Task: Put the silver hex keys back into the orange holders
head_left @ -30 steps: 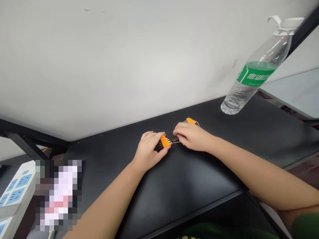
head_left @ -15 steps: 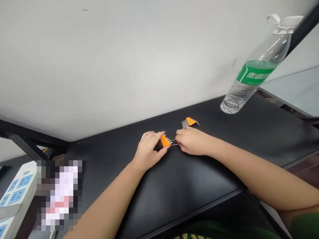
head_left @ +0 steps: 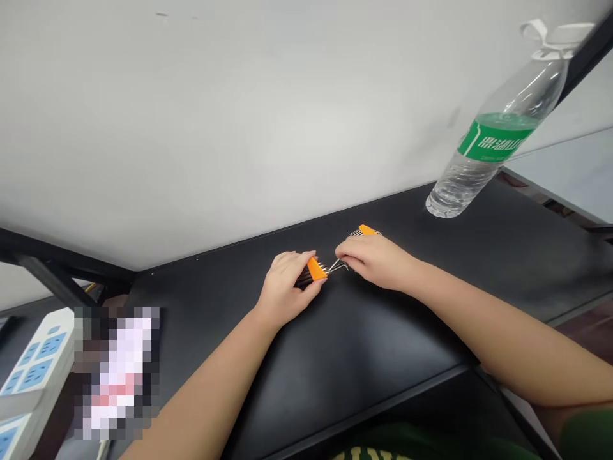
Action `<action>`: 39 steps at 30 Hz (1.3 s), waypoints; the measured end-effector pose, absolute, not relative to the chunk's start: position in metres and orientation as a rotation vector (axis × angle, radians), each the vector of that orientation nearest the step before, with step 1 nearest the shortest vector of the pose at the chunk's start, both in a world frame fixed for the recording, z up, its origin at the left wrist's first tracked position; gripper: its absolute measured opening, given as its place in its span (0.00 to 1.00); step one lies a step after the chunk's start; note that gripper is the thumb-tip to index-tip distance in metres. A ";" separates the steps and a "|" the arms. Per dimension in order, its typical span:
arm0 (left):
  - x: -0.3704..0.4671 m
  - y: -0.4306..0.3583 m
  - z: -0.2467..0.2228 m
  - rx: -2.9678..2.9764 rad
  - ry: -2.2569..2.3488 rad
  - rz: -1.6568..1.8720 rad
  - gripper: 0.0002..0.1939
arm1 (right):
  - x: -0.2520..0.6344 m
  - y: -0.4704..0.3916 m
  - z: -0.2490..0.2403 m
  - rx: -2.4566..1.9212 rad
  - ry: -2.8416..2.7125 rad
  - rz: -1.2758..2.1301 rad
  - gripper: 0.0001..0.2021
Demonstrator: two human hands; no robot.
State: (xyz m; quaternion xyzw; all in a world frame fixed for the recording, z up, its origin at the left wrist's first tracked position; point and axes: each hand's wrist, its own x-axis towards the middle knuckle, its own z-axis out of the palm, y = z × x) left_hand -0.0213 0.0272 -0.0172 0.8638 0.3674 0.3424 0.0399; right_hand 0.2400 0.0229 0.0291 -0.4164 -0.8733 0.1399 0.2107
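My left hand (head_left: 287,284) is closed around an orange hex key holder (head_left: 317,269), keeping it low over the black tabletop. Several metal keys stick out of its right side, and their long ends are partly hidden under my palm. My right hand (head_left: 371,259) pinches a thin metal hex key (head_left: 334,265) between thumb and fingertips; its lower end meets the keys at the holder. Just behind my right hand lies a second orange hex key holder (head_left: 368,230) with its keys, partly covered by the hand.
A clear water bottle (head_left: 498,137) with a green label stands at the back right, by the pale wall. At the lower left are a white power strip (head_left: 36,364) with blue sockets and a pixelated object (head_left: 119,377). The black table (head_left: 297,377) ends near my body.
My right hand has shifted slightly up and to the right, exposing the key in its pinch and covering more of the second holder. The left hand stays nearly still.
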 end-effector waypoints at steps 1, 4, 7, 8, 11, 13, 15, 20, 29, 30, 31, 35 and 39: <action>-0.021 0.028 -0.017 2.647 1.125 1.059 0.24 | 0.241 0.023 0.029 -1.165 -2.412 0.379 0.10; -0.021 0.028 -0.017 2.650 1.101 1.066 0.24 | 0.242 0.024 0.032 -1.214 -2.335 0.384 0.10; -0.020 0.028 -0.017 2.664 1.055 1.038 0.25 | 0.240 0.023 0.034 -1.211 -2.279 0.467 0.10; -0.020 0.028 -0.017 2.664 1.052 1.030 0.25 | 0.239 0.023 0.035 -1.191 -2.279 0.493 0.10; -0.020 0.026 -0.016 2.638 1.095 1.017 0.24 | 0.236 0.020 0.035 -1.113 -2.269 0.544 0.10; -0.020 0.026 -0.016 2.622 1.134 1.004 0.24 | 0.236 0.019 0.035 -1.079 -2.226 0.540 0.11; -0.021 0.026 -0.016 2.621 1.137 0.987 0.24 | 0.235 0.018 0.034 -1.053 -2.195 0.521 0.11; -0.020 0.028 -0.015 2.645 1.016 1.032 0.24 | 0.235 0.018 0.030 -0.950 -2.255 0.493 0.11; -0.019 0.027 -0.013 2.646 0.960 1.131 0.25 | 0.239 0.020 0.026 -0.966 -2.227 0.309 0.12; -0.019 0.027 -0.013 2.649 0.948 1.138 0.25 | 0.240 0.020 0.026 -0.960 -2.229 0.290 0.12; -0.019 0.027 -0.013 2.650 0.935 1.144 0.25 | 0.240 0.019 0.026 -0.951 -2.234 0.269 0.12; -0.018 0.027 -0.012 2.641 0.910 1.143 0.25 | 0.241 0.019 0.026 -0.913 -2.306 0.155 0.13; -0.016 0.025 -0.011 2.674 1.000 1.065 0.25 | 0.236 0.021 0.022 -0.785 -2.366 0.091 0.14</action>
